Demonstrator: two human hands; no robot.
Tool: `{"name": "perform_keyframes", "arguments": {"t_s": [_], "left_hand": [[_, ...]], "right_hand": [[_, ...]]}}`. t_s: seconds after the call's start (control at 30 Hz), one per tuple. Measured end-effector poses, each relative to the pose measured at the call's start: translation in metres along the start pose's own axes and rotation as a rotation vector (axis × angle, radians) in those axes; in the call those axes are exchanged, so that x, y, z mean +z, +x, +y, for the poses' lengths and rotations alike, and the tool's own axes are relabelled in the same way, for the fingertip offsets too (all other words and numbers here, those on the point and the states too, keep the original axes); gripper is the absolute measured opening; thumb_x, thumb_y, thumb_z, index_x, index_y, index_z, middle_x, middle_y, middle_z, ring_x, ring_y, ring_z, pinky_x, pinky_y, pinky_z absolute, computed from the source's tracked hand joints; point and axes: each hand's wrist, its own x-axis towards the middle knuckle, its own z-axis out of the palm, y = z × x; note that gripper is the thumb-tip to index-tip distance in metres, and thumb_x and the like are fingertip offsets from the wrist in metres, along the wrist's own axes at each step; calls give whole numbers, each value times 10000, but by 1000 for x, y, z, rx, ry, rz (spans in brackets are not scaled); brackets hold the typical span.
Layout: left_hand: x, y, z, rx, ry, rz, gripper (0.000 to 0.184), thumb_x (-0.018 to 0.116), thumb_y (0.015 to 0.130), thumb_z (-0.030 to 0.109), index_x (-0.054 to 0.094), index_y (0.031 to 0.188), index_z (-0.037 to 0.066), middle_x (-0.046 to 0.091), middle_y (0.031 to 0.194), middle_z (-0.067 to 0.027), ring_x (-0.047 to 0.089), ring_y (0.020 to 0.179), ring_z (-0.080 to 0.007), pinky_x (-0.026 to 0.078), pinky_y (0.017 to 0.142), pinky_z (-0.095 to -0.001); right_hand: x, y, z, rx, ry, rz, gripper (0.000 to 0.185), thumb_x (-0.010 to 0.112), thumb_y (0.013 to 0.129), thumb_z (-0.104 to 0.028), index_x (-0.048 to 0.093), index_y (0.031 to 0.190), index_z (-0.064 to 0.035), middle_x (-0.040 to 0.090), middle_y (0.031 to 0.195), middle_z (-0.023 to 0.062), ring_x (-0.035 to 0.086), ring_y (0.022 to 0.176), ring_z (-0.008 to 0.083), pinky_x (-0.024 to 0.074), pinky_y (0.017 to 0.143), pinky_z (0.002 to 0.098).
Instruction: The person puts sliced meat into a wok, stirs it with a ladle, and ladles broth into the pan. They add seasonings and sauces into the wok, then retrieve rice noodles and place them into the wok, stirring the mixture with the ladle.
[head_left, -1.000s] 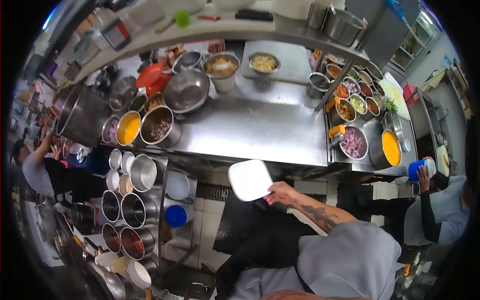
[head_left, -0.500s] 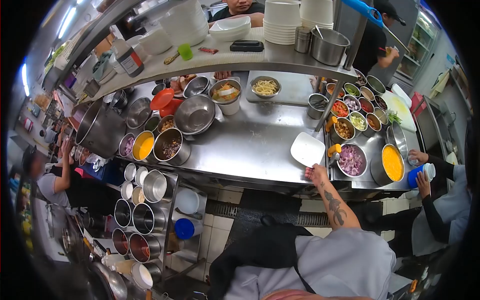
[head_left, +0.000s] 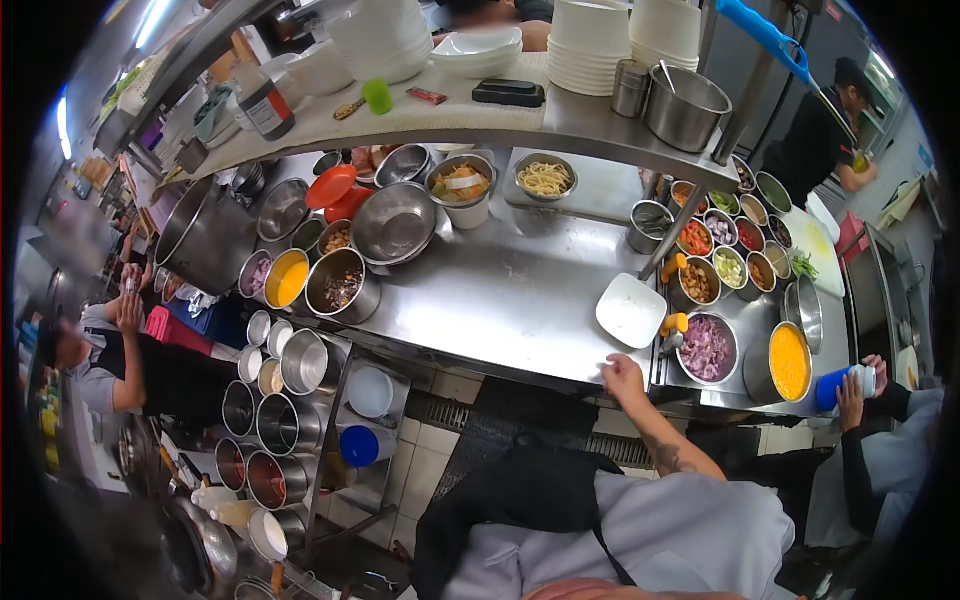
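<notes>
My right hand (head_left: 624, 381) is above the front edge of the steel counter (head_left: 480, 320), with its fingers curled in and nothing visible in them. Just beyond it, a white square bowl (head_left: 631, 311) rests on the counter, apart from my fingers. To the right of that bowl stand a steel pot of chopped red onion (head_left: 706, 347) and a pot of yellow-orange liquid (head_left: 789, 362). My left hand is out of view.
Steel bowls (head_left: 394, 222), a bowl of noodles (head_left: 545, 177) and containers of chopped ingredients (head_left: 730, 262) stand around the counter. Overhead runs a shelf (head_left: 420, 125) with stacked white dishes. At right, a co-worker's hands (head_left: 852, 395) hold a blue-and-white container.
My right hand has let go of the white bowl and drawn back toward me, its fingers now curled. The bowl stays on the counter. The whole view has shifted slightly.
</notes>
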Motion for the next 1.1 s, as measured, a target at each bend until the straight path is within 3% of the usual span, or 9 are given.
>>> {"name": "perform_keyframes", "arguments": {"t_s": [0.1, 0.17, 0.37, 0.6, 0.73, 0.8, 0.9, 1.0, 1.1], "left_hand": [[7, -8, -3, -11, -2, 6, 242, 625, 834, 219, 684, 850, -15, 669, 835, -212, 651, 799, -361, 522, 733, -421], [22, -29, -8, -19, 16, 18, 241, 622, 833, 217, 684, 844, -15, 669, 837, -214, 650, 801, -365, 522, 733, -424], [0, 2, -28, -42, 6, 91, 239, 615, 831, 213, 685, 825, -16, 669, 841, -221, 648, 807, -379, 522, 736, -434], [-15, 7, -83, -97, 18, 240, 239, 607, 828, 208, 686, 804, -17, 668, 846, -229, 645, 815, -395, 521, 739, -444], [0, -11, -121, -95, -26, 369, 240, 603, 827, 205, 686, 792, -18, 668, 849, -234, 643, 819, -404, 520, 740, -450], [24, -23, -143, -115, -60, 459, 241, 600, 826, 203, 687, 786, -18, 668, 851, -236, 643, 821, -409, 520, 741, -453], [52, -39, -159, -154, -149, 584, 242, 597, 825, 201, 687, 777, -19, 668, 853, -240, 641, 825, -416, 520, 742, -458], [82, -46, -172, -231, -297, 673, 249, 601, 811, 208, 687, 743, -15, 665, 849, -243, 636, 833, -431, 517, 749, -477], [129, -61, -192, -350, -379, 700, 244, 618, 799, 229, 699, 743, 5, 671, 836, -236, 649, 831, -420, 520, 748, -476]], "right_hand": [[-15, -14, -86, -916, -623, 389, 524, 677, 795, -119, 504, 1271, 16, 558, 1170, 238, 574, 1046, 388, 464, 890, 489], [-25, 1, -116, -958, -542, 412, 657, 691, 756, -124, 443, 1352, -5, 411, 1340, 272, 395, 1256, 447, 317, 1050, 532], [-41, 35, -130, -945, -752, 450, 663, 670, 789, -173, 407, 1373, 0, 355, 1409, 265, 308, 1346, 458, 277, 1077, 559], [-15, 48, -107, -786, -835, 327, 626, 695, 738, -168, 488, 1298, 18, 372, 1368, 288, 321, 1319, 483, 273, 1074, 586], [35, 49, -125, -977, -748, 259, 576, 697, 732, -126, 510, 1257, 19, 430, 1318, 262, 390, 1261, 454, 318, 1042, 547], [75, 38, -139, -1112, -702, 122, 492, 709, 722, -81, 552, 1177, 23, 522, 1201, 236, 491, 1133, 419, 396, 955, 501], [137, 7, -148, -1279, -560, -183, 406, 704, 738, -82, 590, 1113, 24, 585, 1081, 221, 544, 1034, 402, 430, 895, 474], [191, -39, -159, -1299, -485, -491, 273, 693, 760, -87, 643, 1007, 19, 652, 963, 198, 605, 931, 396, 467, 843, 455], [229, -88, -169, -1320, -505, -693, 248, 688, 773, -91, 653, 994, 15, 656, 977, 194, 614, 922, 392, 476, 836, 452]]}}
